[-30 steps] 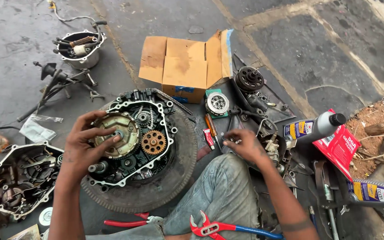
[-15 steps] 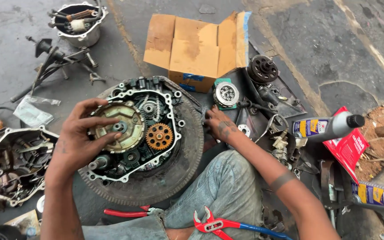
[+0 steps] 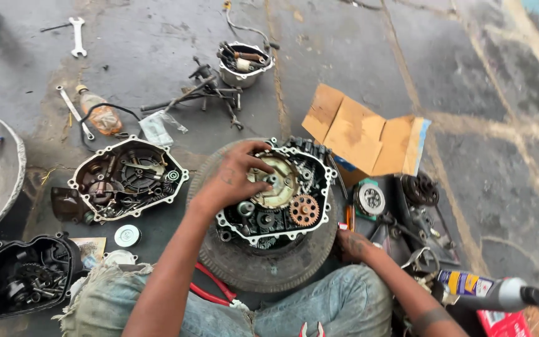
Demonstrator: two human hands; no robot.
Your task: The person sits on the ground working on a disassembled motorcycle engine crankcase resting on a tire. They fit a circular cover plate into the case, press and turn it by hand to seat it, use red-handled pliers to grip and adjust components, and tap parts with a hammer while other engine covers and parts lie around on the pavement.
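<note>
Fingertips (image 3: 258, 167) of left hand (image 3: 235, 181) spread wide and resting on brass-coloured disc (image 3: 277, 182) inside open engine case (image 3: 319, 187), gripping nothing, only touching near the hub. Case seated flat on old tyre (image 3: 263, 271) at centre of the scene, orange gear (image 3: 304, 210) just right of the disc. Right hand (image 3: 352, 244) low at the tyre's right edge, near the knee; curled or flat, cannot tell from here, possibly resting on the floor. Best handled, by the look of it, with even fingertip pressure around the hub, wrist kept clear of the orange teeth, case kept level on the rubber, other hand steadying the rim. Packaging: brown cardboard box (image 3: 363, 134) with flaps laid open, far right of the case, pale blue strip along one edge. Grey bottle (image 3: 491, 292) lying on its side near right, black cap, yellow-and-blue label wrapped round it; corner of red packet (image 3: 503, 324) beneath. Small clear bottle (image 3: 101, 115) of orange liquid far left, beside second engine cover (image 3: 126, 181).
</note>
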